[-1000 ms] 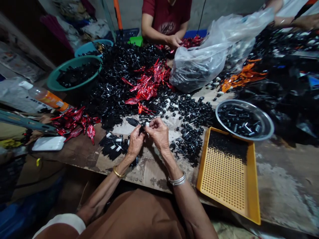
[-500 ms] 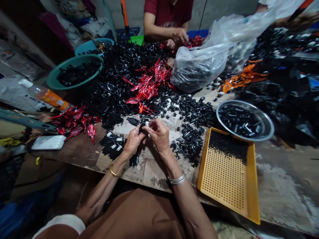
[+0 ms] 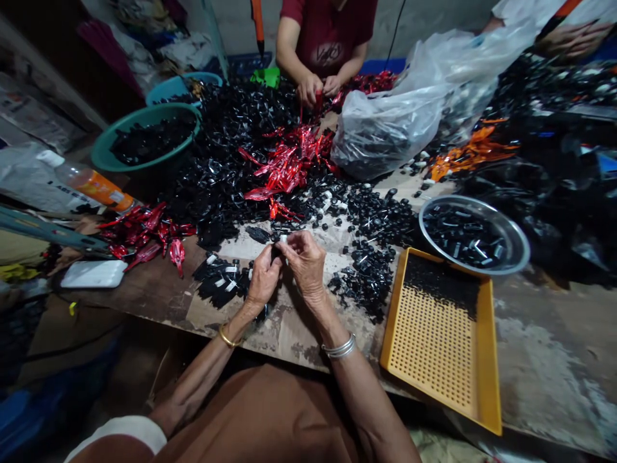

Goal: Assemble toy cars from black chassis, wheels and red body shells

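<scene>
My left hand (image 3: pixel 263 276) and my right hand (image 3: pixel 304 263) meet above the table, pinching a small black plastic part (image 3: pixel 277 248) with a white tip between their fingertips. The fingers hide most of it. Just left of my left hand lies a cluster of black parts with white tags (image 3: pixel 219 286). Right of my right hand are scattered small round black parts (image 3: pixel 369 276). A long black piece (image 3: pixel 259 235) lies just above my left hand. A gold bangle circles my left wrist (image 3: pixel 227 335), and silver bangles circle my right wrist (image 3: pixel 339 347).
A heaped mass of black plastic parts (image 3: pixel 231 173) with red pieces (image 3: pixel 289 161) fills the table's middle. A steel bowl (image 3: pixel 472 235), yellow perforated tray (image 3: pixel 441 341), green basin (image 3: pixel 144 138) and clear plastic bag (image 3: pixel 390 122) stand around it. A co-worker's hands (image 3: pixel 318 87) work across the table.
My hands have shifted only slightly, still pinching the small part. The co-worker's hands across the table have moved left and now hold a red piece. My left wrist now hides most of a black piece.
</scene>
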Available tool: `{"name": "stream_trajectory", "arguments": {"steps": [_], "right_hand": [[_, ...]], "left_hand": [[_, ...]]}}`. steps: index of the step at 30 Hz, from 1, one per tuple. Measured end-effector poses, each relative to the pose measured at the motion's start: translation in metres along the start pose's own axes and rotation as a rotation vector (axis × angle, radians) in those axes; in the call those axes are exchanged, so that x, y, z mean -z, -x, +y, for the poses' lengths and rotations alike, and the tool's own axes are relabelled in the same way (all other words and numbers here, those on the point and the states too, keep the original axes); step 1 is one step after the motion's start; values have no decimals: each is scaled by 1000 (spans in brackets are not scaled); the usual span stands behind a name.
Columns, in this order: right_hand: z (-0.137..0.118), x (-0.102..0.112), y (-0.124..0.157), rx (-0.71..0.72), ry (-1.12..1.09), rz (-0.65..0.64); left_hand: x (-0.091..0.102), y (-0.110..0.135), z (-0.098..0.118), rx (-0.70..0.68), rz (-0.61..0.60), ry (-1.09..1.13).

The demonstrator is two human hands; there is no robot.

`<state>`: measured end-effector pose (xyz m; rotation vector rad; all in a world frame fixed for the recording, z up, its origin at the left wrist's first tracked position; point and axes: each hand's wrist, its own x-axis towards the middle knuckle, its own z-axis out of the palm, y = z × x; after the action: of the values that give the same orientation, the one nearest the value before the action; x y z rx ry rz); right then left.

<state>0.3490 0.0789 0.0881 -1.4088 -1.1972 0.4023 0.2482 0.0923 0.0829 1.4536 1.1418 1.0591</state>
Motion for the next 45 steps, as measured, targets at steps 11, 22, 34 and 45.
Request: {"name": "stream_trajectory", "arguments": {"steps": [11,22,34,45], "right_hand": [[4,15,-14,98,24,-122],[-2,18,-14,-288,-531,-307],[45,61,-36,-157,-14,383],[66,54,-37,-35,784,78]], "left_hand": [[11,3,6,212,-268,310],[20,9,16,379,-333,562],[37,24,1,-5,-532,-245],[36,46,11,-408,-562,-1083]]}}
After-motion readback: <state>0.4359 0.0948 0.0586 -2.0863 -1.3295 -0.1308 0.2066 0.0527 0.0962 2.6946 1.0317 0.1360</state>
